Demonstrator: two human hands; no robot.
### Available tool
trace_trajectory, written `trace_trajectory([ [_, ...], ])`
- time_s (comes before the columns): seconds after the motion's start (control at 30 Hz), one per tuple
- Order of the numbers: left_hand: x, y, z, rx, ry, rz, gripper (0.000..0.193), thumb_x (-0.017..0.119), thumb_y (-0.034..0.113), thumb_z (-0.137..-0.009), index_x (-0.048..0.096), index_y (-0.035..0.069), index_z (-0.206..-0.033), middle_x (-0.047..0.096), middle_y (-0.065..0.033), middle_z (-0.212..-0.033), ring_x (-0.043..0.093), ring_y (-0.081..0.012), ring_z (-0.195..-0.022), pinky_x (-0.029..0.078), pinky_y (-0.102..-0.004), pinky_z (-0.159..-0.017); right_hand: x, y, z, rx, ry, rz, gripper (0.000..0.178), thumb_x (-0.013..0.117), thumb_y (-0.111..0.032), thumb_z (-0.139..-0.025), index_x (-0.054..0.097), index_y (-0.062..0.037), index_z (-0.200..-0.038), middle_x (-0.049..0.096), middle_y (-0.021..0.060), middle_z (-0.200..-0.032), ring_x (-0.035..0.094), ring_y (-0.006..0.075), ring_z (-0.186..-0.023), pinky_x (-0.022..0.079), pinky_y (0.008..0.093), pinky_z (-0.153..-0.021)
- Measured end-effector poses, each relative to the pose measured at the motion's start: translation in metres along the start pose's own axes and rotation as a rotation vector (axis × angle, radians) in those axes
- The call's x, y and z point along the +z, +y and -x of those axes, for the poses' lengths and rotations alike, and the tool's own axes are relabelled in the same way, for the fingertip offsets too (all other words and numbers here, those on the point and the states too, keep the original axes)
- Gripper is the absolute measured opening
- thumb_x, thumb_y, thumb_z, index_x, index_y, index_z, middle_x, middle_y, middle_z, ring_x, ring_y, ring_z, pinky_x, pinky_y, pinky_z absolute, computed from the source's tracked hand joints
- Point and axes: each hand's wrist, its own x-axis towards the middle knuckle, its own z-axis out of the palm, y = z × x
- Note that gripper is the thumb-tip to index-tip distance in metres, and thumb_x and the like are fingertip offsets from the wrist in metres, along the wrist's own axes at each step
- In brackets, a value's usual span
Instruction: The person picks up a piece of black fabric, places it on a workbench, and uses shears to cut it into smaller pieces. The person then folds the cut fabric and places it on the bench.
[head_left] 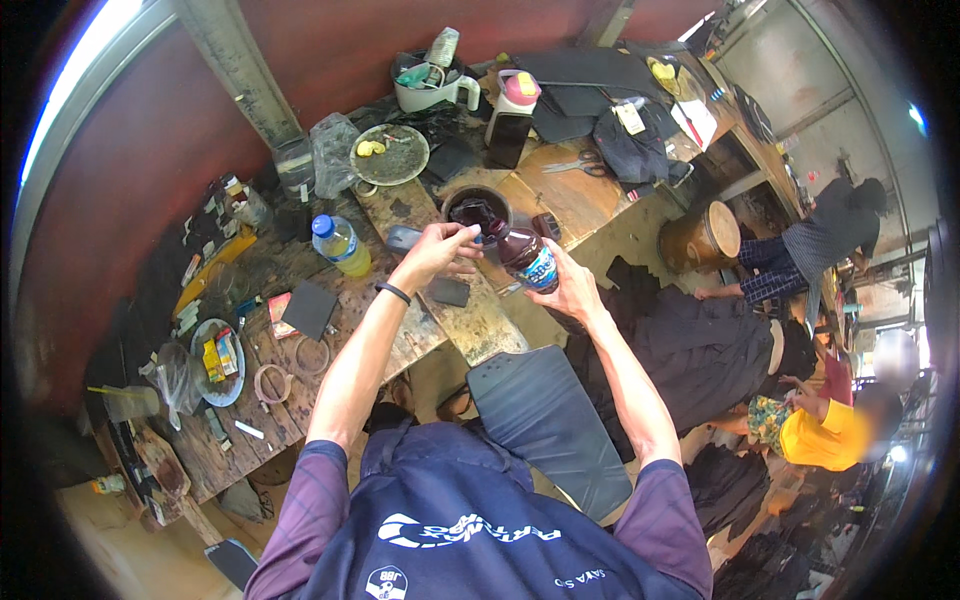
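Note:
My right hand [572, 285] is wrapped round a bottle [527, 257] with dark contents and a blue-and-white label. The bottle is tilted, its neck pointing up and left over a dark round pot [508, 205]. Inside the pot is something dark and shiny. My left hand [440, 252] is beside the bottle's mouth, thumb and finger pinched together; whatever they hold is too small to make out. Beneath my left wrist a dark flat piece [447, 291] lies on the wooden table [480, 325]. A blue-capped bottle of yellow-green liquid [342, 246] stands left of my left hand.
A round grey dish [392, 152], scissors [577, 165] and a white handled container [432, 92] are farther back. Left on the table are a plate [216, 388] and tape rings [273, 386]. A dark padded board [548, 420] lies before me. Two people sit at right beside dark cloth [690, 340].

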Motion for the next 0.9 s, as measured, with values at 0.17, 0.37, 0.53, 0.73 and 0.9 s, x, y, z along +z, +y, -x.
trace_trajectory([
  [0.17, 0.011, 0.011, -0.009, -0.027, -0.01, -0.175, 0.066, 0.067, 0.047, -0.105, 0.06, -0.012, -0.134, 0.069, -0.0235, -0.123, 0.071, -0.027, -0.111, 0.068, -0.0425, -0.084, -0.005, 0.001, 0.014, 0.018, -0.011, -0.027, 0.109, 0.091, -0.041, -0.071, 0.036, -0.0193, -0.163, 0.067, 0.0218, -0.135, 0.072, 0.0444, -0.109, 0.061, 0.0518, -0.091],
  [0.37, 0.02, 0.031, -0.012, -0.021, -0.065, -0.395, 0.068, 0.068, 0.052, -0.103, 0.067, -0.011, -0.126, 0.072, -0.0219, -0.115, 0.073, -0.0262, -0.105, 0.068, -0.0406, -0.082, -0.011, -0.002, 0.02, 0.01, -0.032, 0.045, 0.107, 0.09, -0.038, -0.071, 0.037, -0.0188, -0.162, 0.067, 0.0189, -0.125, 0.072, 0.0439, -0.103, 0.061, 0.052, -0.087],
  [0.53, 0.025, 0.05, -0.011, -0.02, -0.059, -0.75, 0.065, 0.067, 0.053, -0.103, 0.073, -0.011, -0.11, 0.077, -0.0164, -0.094, 0.078, -0.023, -0.085, 0.067, -0.037, -0.073, -0.006, -0.005, 0.026, -0.001, -0.027, 0.159, 0.116, 0.094, -0.037, -0.066, 0.035, -0.0203, -0.165, 0.062, 0.0152, -0.12, 0.07, 0.0398, -0.099, 0.061, 0.0513, -0.085],
  [0.73, 0.036, 0.064, -0.005, 0.029, -0.076, -0.989, 0.059, 0.069, 0.052, -0.101, 0.079, -0.006, -0.1, 0.079, -0.0159, -0.082, 0.079, -0.0227, -0.076, 0.062, -0.0376, -0.071, 0.0, -0.009, 0.037, -0.034, 0.095, 0.252, 0.108, 0.093, -0.04, -0.068, 0.042, -0.0168, -0.161, 0.064, 0.0137, -0.114, 0.072, 0.0363, -0.095, 0.062, 0.0478, -0.081],
  [0.9, 0.045, 0.072, 0.006, 0.284, -0.131, -1.185, 0.052, 0.069, 0.05, -0.101, 0.078, -0.001, -0.106, 0.079, -0.0165, -0.086, 0.079, -0.029, -0.083, 0.06, -0.0418, -0.081, -0.004, -0.011, 0.045, -0.013, 0.116, 0.194, 0.106, 0.093, -0.039, -0.068, 0.043, -0.0165, -0.159, 0.065, 0.0138, -0.113, 0.072, 0.0365, -0.093, 0.062, 0.0474, -0.08],
])
